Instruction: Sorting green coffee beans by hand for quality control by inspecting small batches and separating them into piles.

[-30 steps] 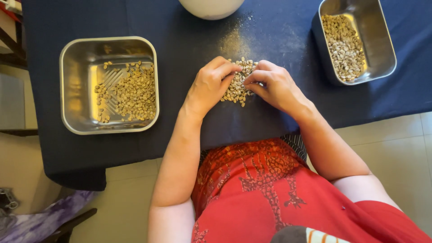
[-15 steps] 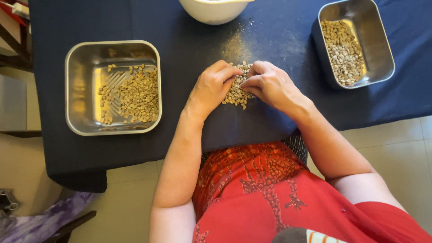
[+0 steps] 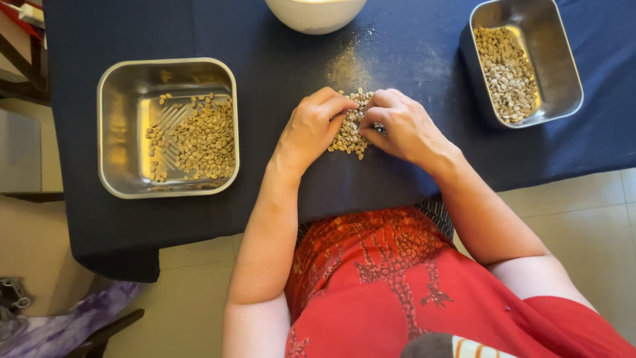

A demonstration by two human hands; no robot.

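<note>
A small heap of pale green beans (image 3: 349, 130) lies on the dark blue tablecloth (image 3: 397, 179) in front of me. My left hand (image 3: 310, 127) rests on the heap's left side, fingers curled over the beans. Against the heap's right side sits my right hand (image 3: 401, 126), its fingertips bent down into the beans. Whether either hand pinches a bean is hidden by the fingers.
A square steel tray (image 3: 112, 132) at the left holds a loose layer of beans. A second steel tray (image 3: 563, 66) at the back right holds more beans. A white bowl (image 3: 315, 14) stands at the back centre, with pale dust on the cloth below it.
Both hands have stayed on the heap. The fingers of my right hand have curled in a little closer to the left hand.
</note>
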